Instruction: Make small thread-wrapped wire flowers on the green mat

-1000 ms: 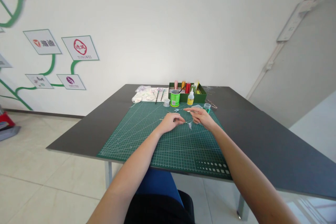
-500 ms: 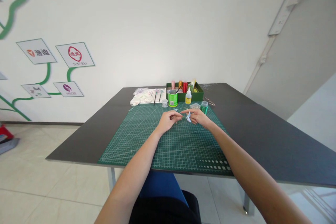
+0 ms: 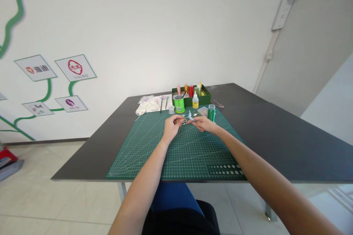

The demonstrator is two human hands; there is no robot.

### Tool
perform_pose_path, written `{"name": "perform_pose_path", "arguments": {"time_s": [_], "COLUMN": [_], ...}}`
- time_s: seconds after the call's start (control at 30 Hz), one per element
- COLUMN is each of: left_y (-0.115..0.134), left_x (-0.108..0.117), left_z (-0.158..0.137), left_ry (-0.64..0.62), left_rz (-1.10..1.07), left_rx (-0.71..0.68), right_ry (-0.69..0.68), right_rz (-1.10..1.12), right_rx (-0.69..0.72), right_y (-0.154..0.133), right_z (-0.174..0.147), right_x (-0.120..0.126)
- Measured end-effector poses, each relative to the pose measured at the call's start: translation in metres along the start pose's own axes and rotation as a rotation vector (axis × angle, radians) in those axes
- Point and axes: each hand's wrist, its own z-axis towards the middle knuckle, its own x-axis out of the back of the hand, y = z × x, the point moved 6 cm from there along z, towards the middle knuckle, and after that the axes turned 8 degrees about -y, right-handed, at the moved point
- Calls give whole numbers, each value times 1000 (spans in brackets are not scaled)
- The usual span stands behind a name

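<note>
The person's left hand (image 3: 173,122) has its thumb and fingertips drawn close together, but whether they pinch anything is too small to tell. The right hand (image 3: 203,124) reaches in from the other side with its fingers partly bent, their tips at a small pale-blue piece (image 3: 191,116); I cannot tell whether they grip it. That piece is between the two hands, above the green cutting mat (image 3: 176,154) on the dark worktop (image 3: 93,147).

Just beyond the right hand stands a spool of green thread (image 3: 211,113). Farther back are a bright green can (image 3: 179,105), a glue bottle (image 3: 195,101) and a small clear jar (image 3: 171,109). Behind the can and bottle, a dark green box (image 3: 205,100) holds coloured spools, including a red one (image 3: 191,91). To its left lies a white cloth (image 3: 151,105).
</note>
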Motion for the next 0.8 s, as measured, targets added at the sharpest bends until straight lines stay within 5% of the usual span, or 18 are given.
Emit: {"name": "perform_pose_path", "arguments": {"time_s": [0.8], "left_y": [6], "left_x": [7], "left_z": [-3], "left_ry": [55], "left_rz": [287], "left_rx": [-26], "right_ry": [-267], "right_rz": [16], "right_rx": [-32], "right_y": [-15], "right_z": [-8], "right_x": [-19]}}
